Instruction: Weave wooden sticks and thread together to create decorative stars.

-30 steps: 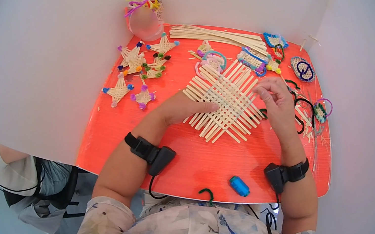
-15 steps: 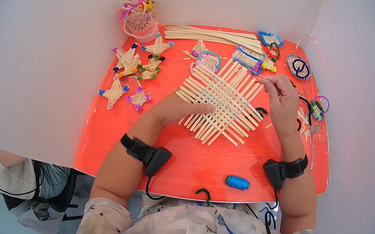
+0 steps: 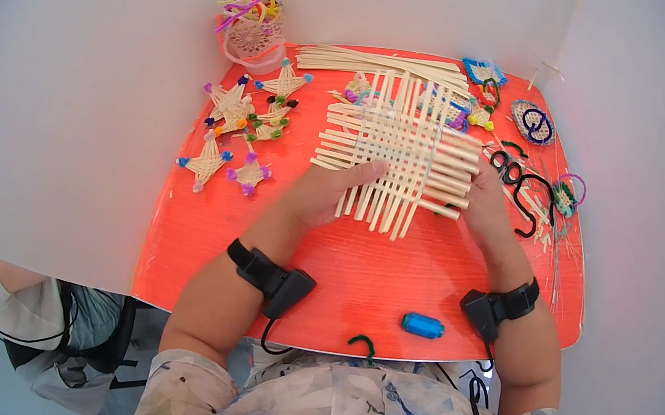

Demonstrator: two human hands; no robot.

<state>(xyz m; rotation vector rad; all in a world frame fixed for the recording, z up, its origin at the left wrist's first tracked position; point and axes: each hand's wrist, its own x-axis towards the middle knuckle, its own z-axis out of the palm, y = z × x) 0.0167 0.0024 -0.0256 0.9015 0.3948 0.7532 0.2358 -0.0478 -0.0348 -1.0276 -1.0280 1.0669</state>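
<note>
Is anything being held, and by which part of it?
The left hand holds the woven lattice by its left side, thumb on top. The right hand is at its right edge; whether it grips is hidden.

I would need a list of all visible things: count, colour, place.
Woven strip mat: one, pale, centre
Star ornaments: about six, pale, coloured tips, left
Flat strips: several, pale, far edge
Basket of pipe cleaners: one, pink, far corner
Decorated weavings: several, multicoloured, far right
Curled pipe cleaners: several, dark, right and near
Thread spool: one, blue, near edge
Table: one, red, beneath
Person: one, white sleeve, left
Wristbands: two, black, forearms
Left hand: one, bare, gripping mat
Right hand: one, bare, mat's edge
</note>
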